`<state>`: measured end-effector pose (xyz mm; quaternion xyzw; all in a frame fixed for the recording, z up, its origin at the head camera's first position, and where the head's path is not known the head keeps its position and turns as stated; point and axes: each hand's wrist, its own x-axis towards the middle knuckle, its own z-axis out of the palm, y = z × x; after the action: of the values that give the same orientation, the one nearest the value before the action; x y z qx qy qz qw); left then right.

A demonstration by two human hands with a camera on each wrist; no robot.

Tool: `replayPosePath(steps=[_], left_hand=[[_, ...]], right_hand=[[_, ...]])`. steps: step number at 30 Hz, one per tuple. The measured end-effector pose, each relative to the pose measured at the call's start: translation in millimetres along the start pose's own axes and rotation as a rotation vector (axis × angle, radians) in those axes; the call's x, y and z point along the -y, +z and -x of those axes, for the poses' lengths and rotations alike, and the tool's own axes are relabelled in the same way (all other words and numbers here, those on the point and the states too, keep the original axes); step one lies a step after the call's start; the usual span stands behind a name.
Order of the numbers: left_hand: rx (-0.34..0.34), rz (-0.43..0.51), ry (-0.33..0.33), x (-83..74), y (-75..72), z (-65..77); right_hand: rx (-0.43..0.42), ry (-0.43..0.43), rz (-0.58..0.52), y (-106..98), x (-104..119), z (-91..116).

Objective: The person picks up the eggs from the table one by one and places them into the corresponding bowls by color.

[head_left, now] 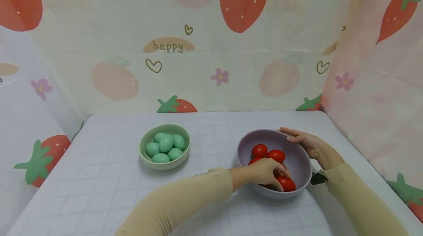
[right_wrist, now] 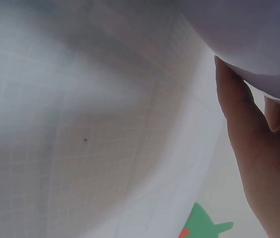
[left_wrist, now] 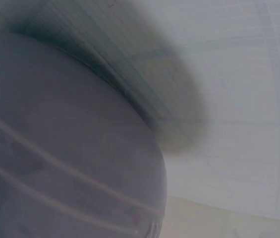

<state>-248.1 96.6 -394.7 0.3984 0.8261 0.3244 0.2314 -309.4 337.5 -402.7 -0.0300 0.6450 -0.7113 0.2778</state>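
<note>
On the right of the head view stands a purple bowl (head_left: 299,162) with several red eggs (head_left: 259,151) in it. My left hand (head_left: 266,171) reaches inside over the near rim, its thumb and fingers round a red egg (head_left: 286,184) at the near right. Part of the other eggs is hidden beneath that hand. Against the far right of the rim rests my right hand (head_left: 310,144), fingers extended. In the right wrist view, fingers (right_wrist: 236,94) touch the bowl's outer wall (right_wrist: 258,39). The left wrist view shows the bowl's outside (left_wrist: 70,129) close up.
A light green bowl (head_left: 143,151) of several green eggs (head_left: 166,143) stands left of the purple one. Both are on a table with a pale checked cloth (head_left: 99,177). A strawberry-print curtain (head_left: 205,15) hangs behind the table and along its sides.
</note>
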Motion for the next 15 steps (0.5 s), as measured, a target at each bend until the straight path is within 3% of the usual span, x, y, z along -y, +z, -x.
replayPosePath(steps=[9, 15], left_hand=[[-0.002, 0.115, -0.082, 0.9, -1.0, 1.2], [-0.086, 0.126, -0.089, 1.7, -4.1, 1.8]], right_hand=[[-0.011, -0.004, 0.001, 0.1, -0.7, 0.4], [-0.060, 0.017, 0.017, 0.6, -0.8, 0.0]])
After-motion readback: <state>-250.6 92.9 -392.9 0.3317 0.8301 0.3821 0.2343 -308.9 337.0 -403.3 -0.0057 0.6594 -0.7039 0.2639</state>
